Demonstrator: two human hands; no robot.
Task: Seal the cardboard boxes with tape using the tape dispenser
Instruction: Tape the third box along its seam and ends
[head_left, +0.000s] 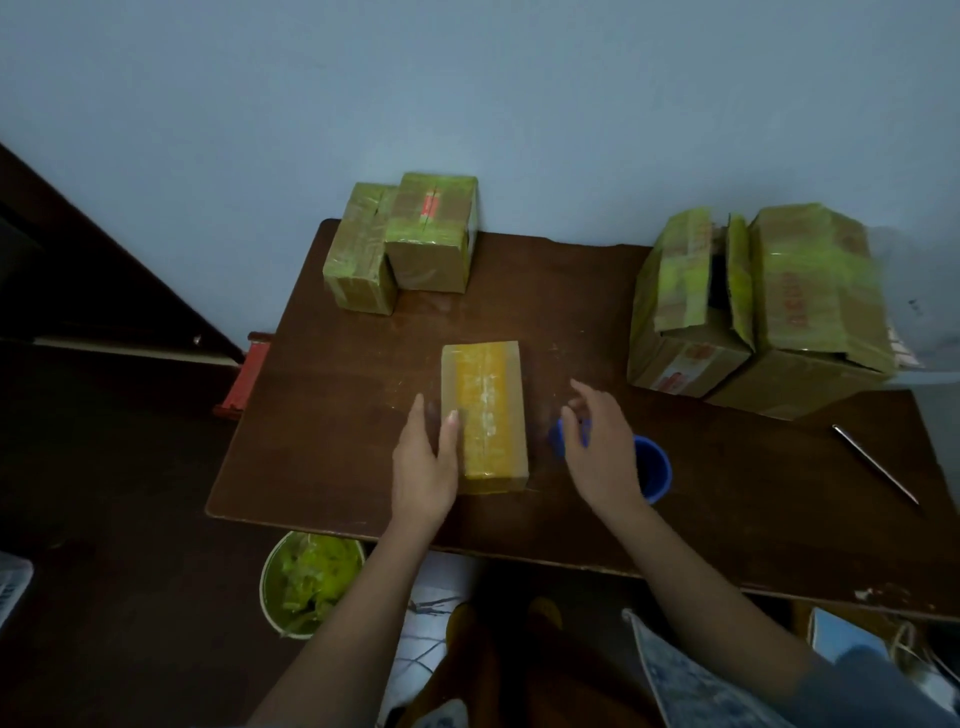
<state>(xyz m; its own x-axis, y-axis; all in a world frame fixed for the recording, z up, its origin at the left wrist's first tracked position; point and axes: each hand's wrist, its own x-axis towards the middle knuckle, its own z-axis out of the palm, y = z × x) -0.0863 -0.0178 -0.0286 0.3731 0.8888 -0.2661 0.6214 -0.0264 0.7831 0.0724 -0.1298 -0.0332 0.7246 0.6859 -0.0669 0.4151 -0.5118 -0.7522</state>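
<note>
box: our taped cardboard box (485, 415) sits mid-desk (337, 364)
left hand (423, 457): fingers straight, resting on its side
right hand (597, 447): loosely spread over the blue tape dispenser (652, 470), gripping nothing

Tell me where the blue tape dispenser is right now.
In the head view, the blue tape dispenser sits on the brown table, right of the taped box in the middle, partly hidden under the right hand.
</note>
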